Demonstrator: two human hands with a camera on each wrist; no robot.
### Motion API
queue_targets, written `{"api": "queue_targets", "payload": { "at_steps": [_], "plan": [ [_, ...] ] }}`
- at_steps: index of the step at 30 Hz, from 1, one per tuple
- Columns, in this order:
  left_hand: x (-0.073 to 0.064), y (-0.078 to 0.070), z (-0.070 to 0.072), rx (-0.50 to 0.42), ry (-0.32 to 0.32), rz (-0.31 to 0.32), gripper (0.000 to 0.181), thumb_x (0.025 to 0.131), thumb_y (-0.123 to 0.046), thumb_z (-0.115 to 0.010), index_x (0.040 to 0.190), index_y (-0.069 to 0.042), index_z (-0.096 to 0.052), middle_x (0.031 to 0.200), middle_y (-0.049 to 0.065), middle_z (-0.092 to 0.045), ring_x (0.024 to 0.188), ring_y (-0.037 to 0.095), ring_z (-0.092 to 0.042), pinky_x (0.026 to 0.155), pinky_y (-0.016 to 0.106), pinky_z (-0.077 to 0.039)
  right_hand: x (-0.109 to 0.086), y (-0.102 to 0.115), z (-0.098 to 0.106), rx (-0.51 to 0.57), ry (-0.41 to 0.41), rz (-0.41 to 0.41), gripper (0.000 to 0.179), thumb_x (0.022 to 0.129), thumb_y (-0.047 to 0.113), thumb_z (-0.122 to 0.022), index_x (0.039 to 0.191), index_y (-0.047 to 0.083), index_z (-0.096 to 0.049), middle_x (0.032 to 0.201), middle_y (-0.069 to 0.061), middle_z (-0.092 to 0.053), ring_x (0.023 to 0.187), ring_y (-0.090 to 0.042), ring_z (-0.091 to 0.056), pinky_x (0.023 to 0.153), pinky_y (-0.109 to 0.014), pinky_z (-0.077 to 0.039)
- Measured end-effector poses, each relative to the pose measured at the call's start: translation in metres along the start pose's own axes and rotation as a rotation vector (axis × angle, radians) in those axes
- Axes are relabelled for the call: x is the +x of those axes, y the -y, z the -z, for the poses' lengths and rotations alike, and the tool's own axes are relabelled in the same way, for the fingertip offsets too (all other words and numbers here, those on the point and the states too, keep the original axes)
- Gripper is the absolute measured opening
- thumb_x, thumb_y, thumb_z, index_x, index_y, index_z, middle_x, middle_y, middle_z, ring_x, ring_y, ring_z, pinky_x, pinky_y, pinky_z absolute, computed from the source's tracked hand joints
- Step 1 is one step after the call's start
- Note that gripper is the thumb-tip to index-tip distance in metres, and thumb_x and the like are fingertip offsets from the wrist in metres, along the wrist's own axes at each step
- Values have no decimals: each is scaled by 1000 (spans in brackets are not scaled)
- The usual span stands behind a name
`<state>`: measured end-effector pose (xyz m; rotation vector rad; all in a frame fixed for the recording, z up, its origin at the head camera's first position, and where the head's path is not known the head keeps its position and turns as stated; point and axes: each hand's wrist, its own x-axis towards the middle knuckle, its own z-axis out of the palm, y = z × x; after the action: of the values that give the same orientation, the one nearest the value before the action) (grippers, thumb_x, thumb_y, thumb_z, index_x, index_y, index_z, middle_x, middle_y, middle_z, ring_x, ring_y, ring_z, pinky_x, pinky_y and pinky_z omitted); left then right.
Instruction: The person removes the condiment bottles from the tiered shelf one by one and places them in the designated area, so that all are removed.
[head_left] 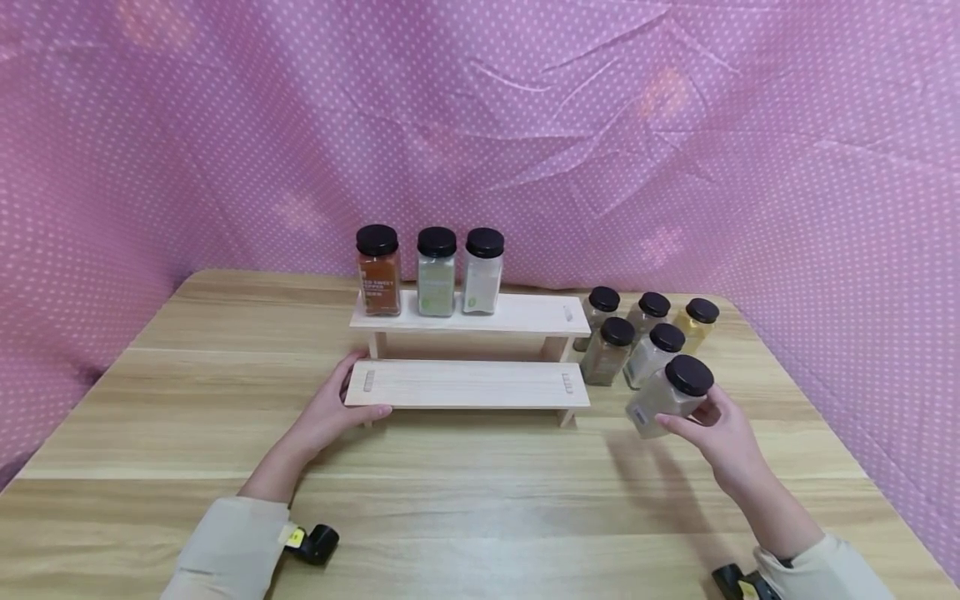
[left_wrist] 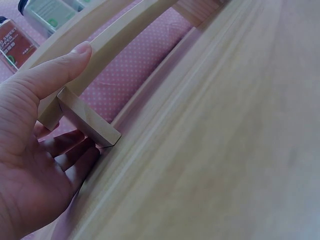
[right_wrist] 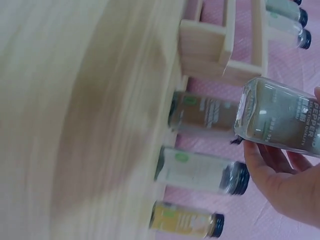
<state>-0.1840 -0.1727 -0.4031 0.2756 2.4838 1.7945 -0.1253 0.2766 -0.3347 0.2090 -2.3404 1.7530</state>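
Note:
My left hand (head_left: 330,412) grips the left end of the lower step of a wooden two-step rack (head_left: 468,385). In the left wrist view its thumb lies along the board's edge, with the other fingers beside the short leg (left_wrist: 90,120). My right hand (head_left: 726,442) holds a clear spice jar (head_left: 658,402) with a black lid, tilted and raised over the table at the right. "PEPPER" shows on this jar's label in the right wrist view. On the upper step stand a red sweet pepper jar (head_left: 380,283), a pale green jar (head_left: 437,285) and a whitish jar (head_left: 482,283).
Right of the rack several more black-lidded jars stand close together, among them a brown one (head_left: 604,358), a whitish one (head_left: 651,358) and a yellow one (head_left: 696,323). A pink dotted cloth (head_left: 480,125) hangs behind the wooden table (head_left: 465,517).

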Motion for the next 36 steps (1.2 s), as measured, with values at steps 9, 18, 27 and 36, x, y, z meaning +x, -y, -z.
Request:
{"api": "queue_targets", "payload": {
  "at_steps": [9,18,27,36],
  "plan": [
    [1,0,-1,-8,3,5,97,66,-25,-75,138,-8,-12,136,18,-22,120,31,-26,96,45,-21,3,-32,29,-79,-5,-76,50,73,0,-66,119,5,-47,102,4,-54,91,-1,-50,71,-13,-41],
    [0,1,-1,-2,3,6,97,66,-25,-75,138,-7,-11,136,18,-21,120,31,-25,97,45,-21,21,-92,72,-169,11,-129,55,75,10,-67,124,9,-42,107,-1,-52,93,-5,-49,72,-16,-42],
    [0,0,0,-7,0,3,97,66,-24,-75,138,-8,-12,136,18,-22,119,30,-27,96,45,-22,33,-94,86,-204,17,-177,56,77,16,-66,126,10,-39,110,-1,-50,97,-5,-47,76,-18,-41],
    [1,0,0,-4,0,-1,97,66,-24,-75,138,-6,-12,135,18,-23,119,31,-27,96,45,-21,57,-130,108,-188,7,-162,64,72,30,-69,127,14,-39,112,-4,-48,95,-4,-46,71,-19,-43]
  ]
}}
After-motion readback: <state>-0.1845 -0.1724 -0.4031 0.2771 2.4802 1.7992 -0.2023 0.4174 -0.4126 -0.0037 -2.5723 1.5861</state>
